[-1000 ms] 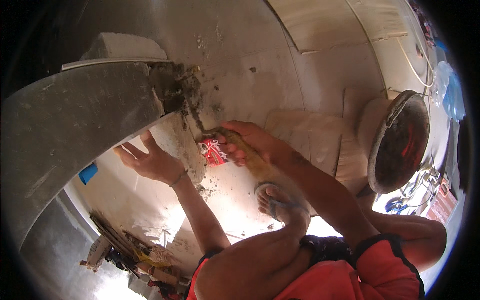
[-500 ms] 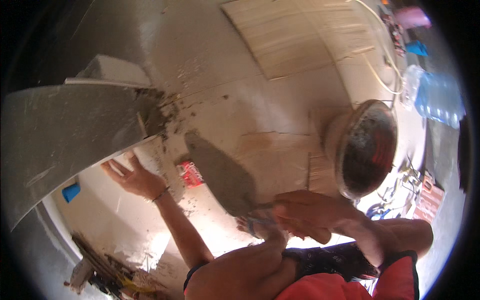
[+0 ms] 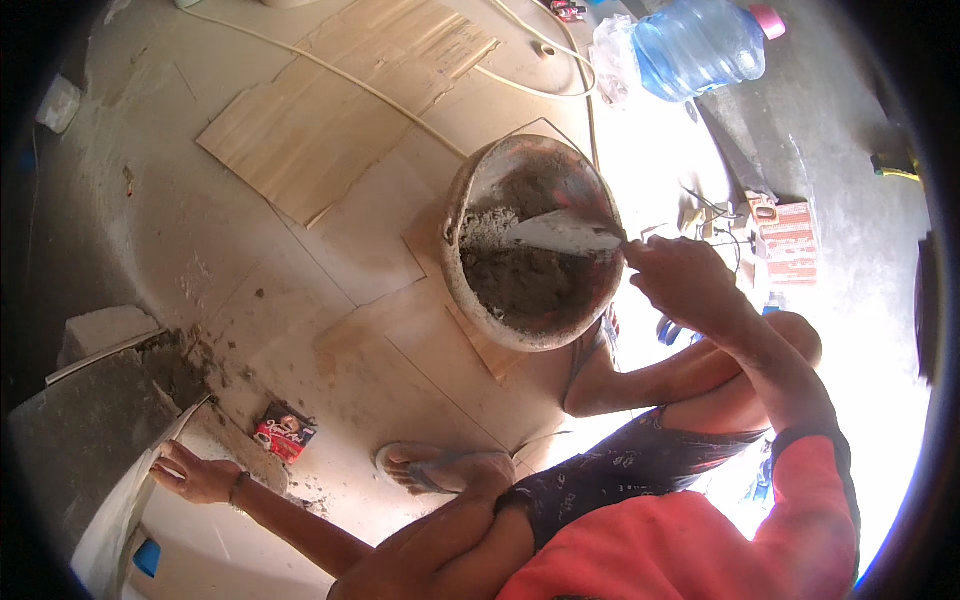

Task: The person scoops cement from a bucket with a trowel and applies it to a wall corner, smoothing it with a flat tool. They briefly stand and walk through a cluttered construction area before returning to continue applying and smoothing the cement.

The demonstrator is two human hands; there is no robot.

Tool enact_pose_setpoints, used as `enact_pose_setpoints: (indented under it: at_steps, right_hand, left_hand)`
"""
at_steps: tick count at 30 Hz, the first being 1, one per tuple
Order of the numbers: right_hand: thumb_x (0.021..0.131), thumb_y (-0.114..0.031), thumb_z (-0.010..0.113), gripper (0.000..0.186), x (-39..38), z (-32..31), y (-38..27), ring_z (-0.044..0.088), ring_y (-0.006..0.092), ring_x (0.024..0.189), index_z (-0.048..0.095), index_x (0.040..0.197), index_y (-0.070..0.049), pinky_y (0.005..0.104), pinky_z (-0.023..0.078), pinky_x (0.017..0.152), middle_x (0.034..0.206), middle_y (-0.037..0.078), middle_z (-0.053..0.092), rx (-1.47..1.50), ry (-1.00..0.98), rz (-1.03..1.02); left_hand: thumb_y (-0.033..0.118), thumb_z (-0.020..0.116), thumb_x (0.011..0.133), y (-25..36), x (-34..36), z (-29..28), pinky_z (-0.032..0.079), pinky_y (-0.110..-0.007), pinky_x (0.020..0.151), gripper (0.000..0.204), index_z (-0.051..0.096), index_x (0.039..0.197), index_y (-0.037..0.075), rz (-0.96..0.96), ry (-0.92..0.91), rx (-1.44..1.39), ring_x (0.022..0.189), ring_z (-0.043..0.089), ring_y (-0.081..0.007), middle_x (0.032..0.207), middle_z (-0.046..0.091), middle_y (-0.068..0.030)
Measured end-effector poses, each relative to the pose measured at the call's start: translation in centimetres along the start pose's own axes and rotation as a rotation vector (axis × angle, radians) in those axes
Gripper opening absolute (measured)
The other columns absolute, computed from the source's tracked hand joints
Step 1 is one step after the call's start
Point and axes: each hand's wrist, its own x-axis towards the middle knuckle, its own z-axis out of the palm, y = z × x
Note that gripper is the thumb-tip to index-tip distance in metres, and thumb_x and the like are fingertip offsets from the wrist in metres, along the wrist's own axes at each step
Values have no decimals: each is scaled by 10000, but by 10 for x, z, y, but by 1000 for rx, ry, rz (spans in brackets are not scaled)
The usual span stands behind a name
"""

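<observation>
My right hand (image 3: 680, 275) grips a trowel, its blade (image 3: 560, 232) inside a round, rough-rimmed tub (image 3: 525, 335) holding wet grey mortar (image 3: 525, 280). At lower left, my left hand (image 3: 205, 475) touches the edge of a grey board (image 3: 65, 450), fingers bent and apart. Beside it, dark mortar (image 3: 170, 365) lies at the board's end near a pale block (image 3: 105, 330). A crumpled red packet (image 3: 285, 430) lies on the tiled floor to the right of my left hand.
Cardboard sheets (image 3: 320, 110) lie on the floor around the tub, with a pale hose (image 3: 380, 105) across them. A blue water jug (image 3: 690, 55) lies at top right; cables and a red patterned object (image 3: 790, 240) are at right. A blue cup (image 3: 148, 555) sits lower left, near my legs.
My right hand and trowel have moved from beside the red packet to the tub, the blade now inside it. The view has swung right; my left hand stays at the board's edge.
</observation>
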Motion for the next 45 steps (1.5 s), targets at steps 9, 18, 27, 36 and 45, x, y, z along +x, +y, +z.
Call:
enact_pose_setpoints:
  at_steps: [9,18,27,36,45]
  right_hand:
    - [867,-97,566,132,-8,-14,-21,679,273,767,556,971,-17,409,535,699,805,112,643,19,-66,-212]
    - [816,-198,646,171,36,23,45,608,264,575,640,926,-68,386,496,601,609,62,584,379,-178,-376]
    - [790,-178,741,196,10,40,53,512,77,458,603,750,-46,260,404,427,549,0,546,944,-344,-20]
    - [820,-124,697,229,2,36,-128,537,67,647,609,1003,-18,224,451,551,803,30,604,1605,-506,-156]
    - [891,-141,586,160,102,65,-377,486,87,575,581,995,-19,259,403,521,695,13,519,2138,-389,-318]
  left_hand:
    - [99,735,867,-7,4,0,448,-414,1101,663,375,1382,-113,25,3,-132,1329,454,-337,1444,405,-266]
    - [82,746,852,-14,6,-3,471,-395,1081,693,354,1384,-127,-5,28,-173,1309,468,-334,1439,391,-278]
    - [-13,691,856,-24,17,-14,522,-371,1018,606,409,1392,-37,45,-43,-25,1177,568,-335,1314,507,-226]
    - [91,804,772,24,-5,5,495,-405,1036,898,257,1463,-80,5,66,23,1270,464,-310,1423,386,-207]
    - [118,824,768,32,8,-2,441,-449,1063,999,164,1502,-36,-2,-28,112,1328,400,-323,1472,307,-224]
